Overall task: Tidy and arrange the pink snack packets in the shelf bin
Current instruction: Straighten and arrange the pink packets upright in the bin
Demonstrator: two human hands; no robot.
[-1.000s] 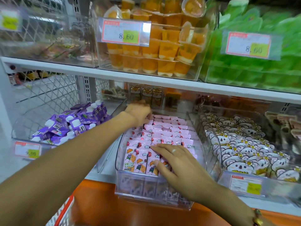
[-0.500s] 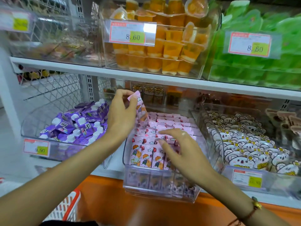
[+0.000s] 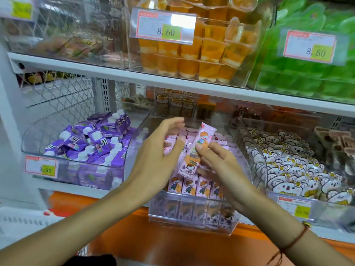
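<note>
Head view: mid-tidy, one pink packet (image 3: 194,150) lifted above the clear bin (image 3: 192,217) at centre frame. Your right hand (image 3: 217,166) pinches it at mid-length; your left hand (image 3: 155,156) is beside it, fingers relaxed, seemingly holding nothing. Long axis runs lower left to upper right, top end toward the shelf back. Next, probably: turn it to match the rows of packets (image 3: 194,186), then slot it into a gap.

one long pink snack packet (image 3: 197,150) with a cartoon kid on it stands tilted above the clear shelf bin (image 3: 192,217) — more pink packets (image 3: 194,186) stand in rows inside.
</note>
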